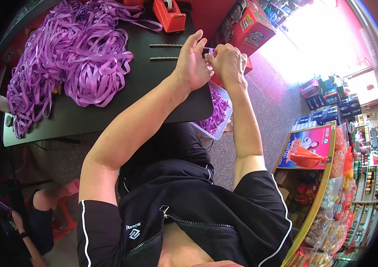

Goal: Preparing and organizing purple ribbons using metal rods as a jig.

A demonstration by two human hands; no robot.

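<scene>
My right hand [230, 64] is closed, its fingers pinched on a short piece of purple ribbon at the table's right edge. Close against it is my left hand [193, 66], palm turned toward the right, upper fingers stretched out and apart. Its lower fingers are partly hidden near the right fingertips. Two thin twisted metal rods, an upper rod [164, 45] and a lower rod [162, 58], project leftward over the black table [146, 84]; their right ends vanish behind my hands. Below my hands, a pale plastic bin [219, 132] holds many small purple ribbon pieces [218, 109].
A large heap of purple ribbon [95, 75] covers the table's left half. Behind it stands a red tape dispenser [171, 18]. Red boxes [253, 26] are at the back right. A display counter [307, 147] with packaged goods runs along the right. Another person [42, 213] sits at lower left.
</scene>
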